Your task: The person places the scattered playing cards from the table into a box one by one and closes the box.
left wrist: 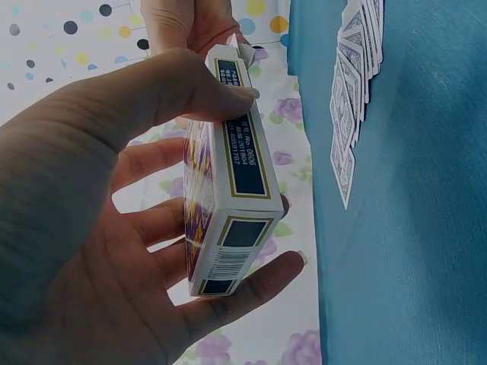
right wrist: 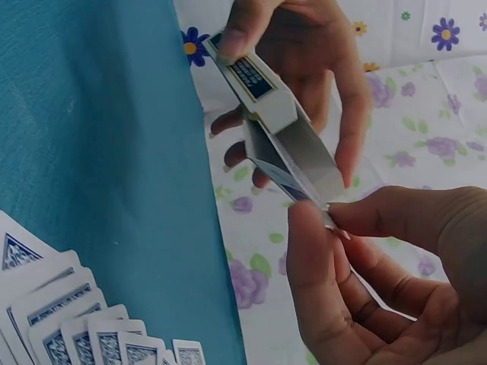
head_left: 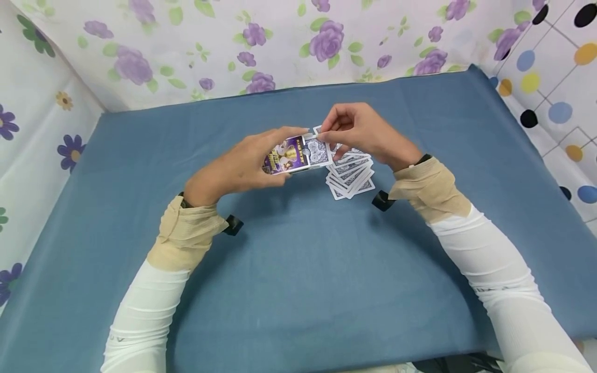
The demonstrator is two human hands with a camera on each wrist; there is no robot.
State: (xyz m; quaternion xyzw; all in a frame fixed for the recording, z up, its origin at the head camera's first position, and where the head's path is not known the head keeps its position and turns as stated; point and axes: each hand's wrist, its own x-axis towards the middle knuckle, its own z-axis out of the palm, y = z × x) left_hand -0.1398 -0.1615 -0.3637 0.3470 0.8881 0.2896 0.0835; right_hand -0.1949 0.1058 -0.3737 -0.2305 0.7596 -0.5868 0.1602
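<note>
My left hand (head_left: 244, 161) grips a purple playing-card box (head_left: 288, 154) above the table, thumb on one narrow side and fingers on the other, as the left wrist view shows. The box's end toward my right hand is open, and its flap (right wrist: 281, 179) folds outward. Between thumb and forefinger, my right hand (head_left: 361, 130) pinches the edge of that flap. Below the right hand, a spread pile of blue-backed playing cards (head_left: 351, 177) lies overlapping on the cloth. The right hand partly hides the pile's far end in the head view.
A blue cloth (head_left: 289, 280) covers the table. Behind it hangs a white sheet with purple flowers (head_left: 326, 41), and a dotted sheet (head_left: 559, 98) hangs at the right. Small black blocks stick out below the left wrist (head_left: 233, 225) and the right wrist (head_left: 383, 201).
</note>
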